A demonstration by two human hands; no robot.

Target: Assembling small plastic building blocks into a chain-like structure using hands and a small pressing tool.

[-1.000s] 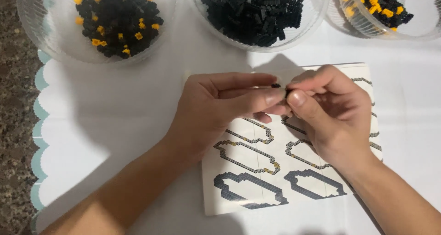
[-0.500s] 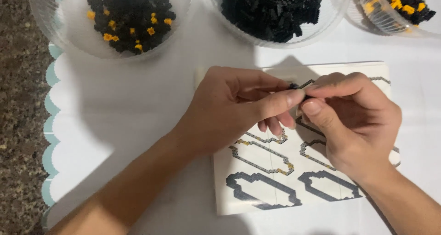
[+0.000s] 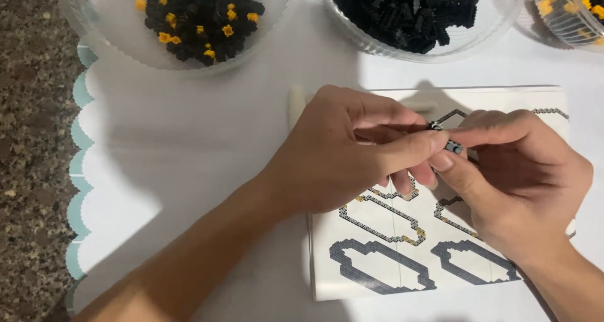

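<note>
- Both hands meet right of centre in the frame, above a white printed instruction sheet with grey and yellow outline diagrams [image 3: 402,259].
- The left hand [image 3: 343,155] reaches in from the lower left, thumb and forefinger pinched together on a tiny dark building-brick piece [image 3: 452,146].
- The right hand [image 3: 513,177] comes in from the lower right, and its grip is clamped on the same tiny piece, fingertip to fingertip with the left.
- That piece sits just between the two thumbs, hovering over the sheet's upper part; its exact shape is too small to tell.
- Upper left of the frame: a clear plastic bowl of black and yellow small bricks [image 3: 88,33].
- Top centre: a clear ribbed bowl full of black bricks [image 3: 377,42].
- Top right corner: a third clear container with yellow and black bricks [image 3: 553,26], only partly in view.
- Everything rests on a white scallop-edged mat [image 3: 189,139] with a teal border, laid on a speckled stone worktop [image 3: 31,139] along the left edge.
</note>
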